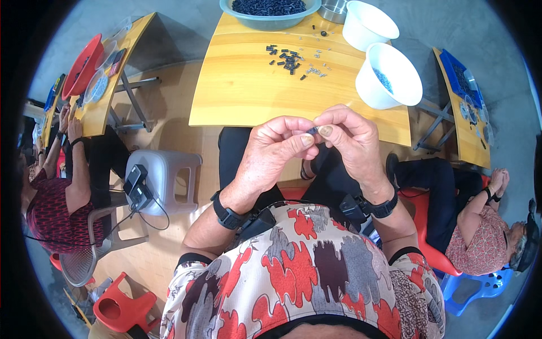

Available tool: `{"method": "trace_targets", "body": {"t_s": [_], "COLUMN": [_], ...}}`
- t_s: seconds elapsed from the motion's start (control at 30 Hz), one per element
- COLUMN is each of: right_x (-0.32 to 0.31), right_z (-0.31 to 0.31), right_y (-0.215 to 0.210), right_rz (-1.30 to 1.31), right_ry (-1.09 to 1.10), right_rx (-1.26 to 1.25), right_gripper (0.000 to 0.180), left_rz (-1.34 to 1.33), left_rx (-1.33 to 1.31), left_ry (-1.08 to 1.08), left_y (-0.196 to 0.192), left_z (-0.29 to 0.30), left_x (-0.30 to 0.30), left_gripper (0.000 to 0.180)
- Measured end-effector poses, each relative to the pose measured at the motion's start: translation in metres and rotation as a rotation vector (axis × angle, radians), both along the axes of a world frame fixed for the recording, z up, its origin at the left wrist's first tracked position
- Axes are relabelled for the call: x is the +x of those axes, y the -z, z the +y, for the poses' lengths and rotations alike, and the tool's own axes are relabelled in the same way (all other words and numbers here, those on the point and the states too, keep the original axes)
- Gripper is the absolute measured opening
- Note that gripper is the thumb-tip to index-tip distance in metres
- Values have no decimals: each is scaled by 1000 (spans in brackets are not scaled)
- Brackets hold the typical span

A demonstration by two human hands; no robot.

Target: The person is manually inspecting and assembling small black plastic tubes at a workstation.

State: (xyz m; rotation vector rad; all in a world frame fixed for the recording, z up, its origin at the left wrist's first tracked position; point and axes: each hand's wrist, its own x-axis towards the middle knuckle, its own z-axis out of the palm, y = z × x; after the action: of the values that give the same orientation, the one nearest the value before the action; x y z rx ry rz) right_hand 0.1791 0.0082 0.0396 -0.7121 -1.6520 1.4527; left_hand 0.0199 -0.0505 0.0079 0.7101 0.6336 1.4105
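Observation:
Just off the table's near edge, my left hand (276, 150) and my right hand (354, 144) meet fingertip to fingertip. Between their thumbs and forefingers both pinch a small dark piece (313, 130), mostly covered by the fingers. Beyond them on the wooden table (237, 85) lies a loose pile of short black tube-like parts (291, 61). Tiny clear pieces (317, 72) are scattered beside the pile. To the right stands a white tub (366, 90) with small bluish pieces (384, 81) inside.
A basin (271, 22) heaped with dark parts sits at the table's far edge, with a metal bowl (334, 10) and another white tub (370, 25) beside it. People sit at side tables. A grey stool (183, 181) holding a black device (138, 186) stands left.

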Motion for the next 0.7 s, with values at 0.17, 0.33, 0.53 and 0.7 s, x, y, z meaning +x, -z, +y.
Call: {"method": "trace_targets", "body": {"t_s": [0.17,0.33,0.53,0.7], "right_x": [0,0,-1,-2], "right_z": [1,2,4,6], "right_y": [0,-2,-1,-1], "right_rz": [-12,-34,-53,-112], "right_ry": [-7,-5,-23,-26], "right_rx": [26,57,102,253], "right_gripper": [7,7,8,13], "left_rz": [20,62,90,75], "left_rx": [-17,-17,-22,-28], "left_ry": [1,-6,-10,-16], "left_y": [-1,-3,-4,-2], "left_z": [0,0,0,0], "left_x": [-1,-2,-2,-3], "left_gripper": [16,15,16,16]}}
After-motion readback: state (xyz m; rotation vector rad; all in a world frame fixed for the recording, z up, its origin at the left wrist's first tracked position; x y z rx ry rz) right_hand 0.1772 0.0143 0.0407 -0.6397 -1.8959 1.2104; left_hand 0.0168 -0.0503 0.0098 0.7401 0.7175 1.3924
